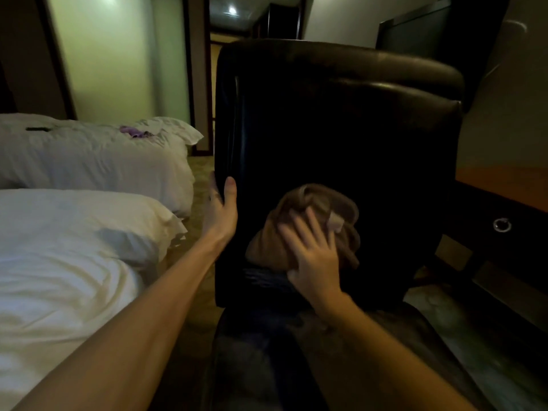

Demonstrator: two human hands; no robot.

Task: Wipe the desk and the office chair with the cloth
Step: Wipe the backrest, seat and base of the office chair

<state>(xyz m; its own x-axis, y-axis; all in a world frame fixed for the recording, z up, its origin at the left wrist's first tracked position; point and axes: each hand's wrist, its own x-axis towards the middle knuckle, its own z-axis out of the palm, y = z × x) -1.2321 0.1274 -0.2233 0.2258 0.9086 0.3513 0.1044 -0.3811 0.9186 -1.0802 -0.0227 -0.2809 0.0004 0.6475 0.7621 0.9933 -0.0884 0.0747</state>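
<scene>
Two big shapes are filling the frame: black office chair [341,129] centre, white bed [74,262] lower left. The right grip [314,259], fingers spread flat, is pressing the brown cloth [267,247] against the chair's back; the left grip [221,209] is clasping its left edge.

No legible text; white tag [335,223] on the cloth [267,247] blurred.

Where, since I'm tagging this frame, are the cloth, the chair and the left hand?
cloth [299,200]: head view, brown folds.
chair [341,129]: head view, backrest middle.
left hand [221,212]: head view, below the thumb.
</scene>
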